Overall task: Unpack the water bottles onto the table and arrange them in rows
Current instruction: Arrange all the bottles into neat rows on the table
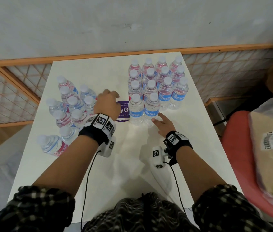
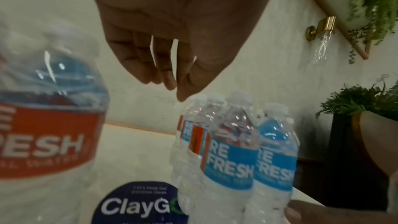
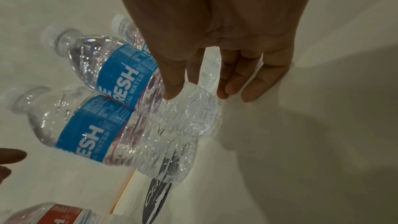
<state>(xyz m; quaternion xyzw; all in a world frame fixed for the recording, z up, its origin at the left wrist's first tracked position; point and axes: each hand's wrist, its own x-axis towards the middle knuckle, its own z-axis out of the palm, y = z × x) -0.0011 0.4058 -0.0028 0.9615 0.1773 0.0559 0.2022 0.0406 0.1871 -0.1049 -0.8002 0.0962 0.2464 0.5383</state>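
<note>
Table (image 1: 115,164), white. Bottles in rows (image 1: 155,84) upper right of centre; loose cluster (image 1: 72,106) at left. Left hand (image 1: 106,103) hovers between groups, fingers loosely curled, empty. Right hand (image 1: 164,123) spread, fingertips (image 3: 172,91) touching front-row bottle (image 1: 151,109)

Soft overhead light threw faint shadows on the surface (image 1: 132,164) beneath both hands; wrist views were dim, blurred, edge-warped.

plaid sleeves (image 1: 40,208), black marker wristbands (image 1: 102,126), cables (image 1: 86,181)
</note>
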